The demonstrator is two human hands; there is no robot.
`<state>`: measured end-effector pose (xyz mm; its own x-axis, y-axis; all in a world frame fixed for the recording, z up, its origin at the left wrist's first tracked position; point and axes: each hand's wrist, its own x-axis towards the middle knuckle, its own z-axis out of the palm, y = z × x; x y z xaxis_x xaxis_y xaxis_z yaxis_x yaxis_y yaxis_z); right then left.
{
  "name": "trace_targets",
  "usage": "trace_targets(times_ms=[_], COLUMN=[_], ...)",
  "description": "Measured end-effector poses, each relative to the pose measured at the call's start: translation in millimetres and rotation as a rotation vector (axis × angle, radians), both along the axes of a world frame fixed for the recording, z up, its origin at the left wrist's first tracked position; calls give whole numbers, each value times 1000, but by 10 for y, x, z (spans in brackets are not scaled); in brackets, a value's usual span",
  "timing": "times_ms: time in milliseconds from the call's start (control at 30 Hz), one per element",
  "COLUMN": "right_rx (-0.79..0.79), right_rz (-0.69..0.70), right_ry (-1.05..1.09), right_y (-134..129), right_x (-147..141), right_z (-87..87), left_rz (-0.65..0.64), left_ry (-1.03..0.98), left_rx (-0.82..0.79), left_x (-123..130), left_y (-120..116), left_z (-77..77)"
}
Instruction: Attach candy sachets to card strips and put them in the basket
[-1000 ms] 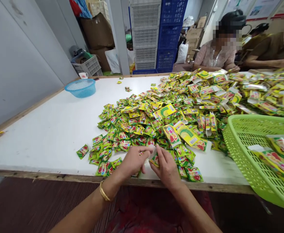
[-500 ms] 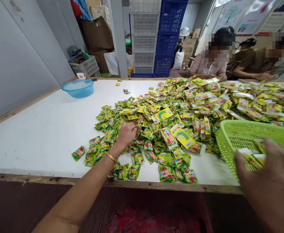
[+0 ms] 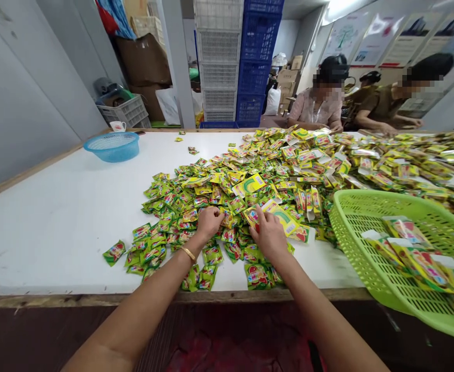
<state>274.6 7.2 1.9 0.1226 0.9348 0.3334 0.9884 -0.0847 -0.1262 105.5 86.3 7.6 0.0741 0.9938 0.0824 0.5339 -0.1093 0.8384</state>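
My left hand (image 3: pixel 210 223), with a gold bangle on the wrist, is closed in a pinch over a pile of small green candy packets (image 3: pixel 172 199). A yellow-green packet lies right at its fingertips, but I cannot tell what is between them. To its right, my right hand (image 3: pixel 270 235) has its thumb and index finger apart. Its fingertips reach over a small flat carton (image 3: pixel 251 216) with red fruit print, beside a yellow carton (image 3: pixel 283 216). Another yellow carton (image 3: pixel 250 185) lies flat on the packets just beyond.
At the right, a green plastic basket (image 3: pixel 351 248) holds several filled cartons with white flaps open and overhangs the table's front edge. A blue basket (image 3: pixel 112 147) stands far left on the white table (image 3: pixel 56 206). More cartons (image 3: pixel 366 160) are heaped toward two seated co-workers (image 3: pixel 316 106).
My right hand has moved left from the green basket to the cartons in front of me. My left hand stays pinched among the packets. The view has shifted to the right.
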Motion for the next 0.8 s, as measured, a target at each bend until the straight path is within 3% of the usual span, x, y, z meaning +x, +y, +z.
trace_targets(times_ms=[100, 200, 333, 467, 600, 700, 800], right_rx=[70, 106, 13, -74, -223, -201, -143], right_rz=[26, 46, 101, 167, 172, 379, 599], right_ry=[118, 355, 535, 374, 108, -137, -260], right_y=[-98, -260, -470, -600, -672, -699, -657], right_x=[-66, -154, -351, -518, -474, -372, -349], right_z=[79, 81, -170, -359, -180, -73, -130], left_rz=[45, -17, -125, -131, -107, -93, -91], left_ry=[-166, -326, -433, -424, -380, -404, -472], left_rx=[-87, -272, -491, -487, -378, -359, -345], left_x=[-215, -404, -520, -561, -650, -739, -806], left_y=[-152, -372, -658, -804, -823, -810, -818], left_z=[-34, -78, -165, -233, -214, -175, -114])
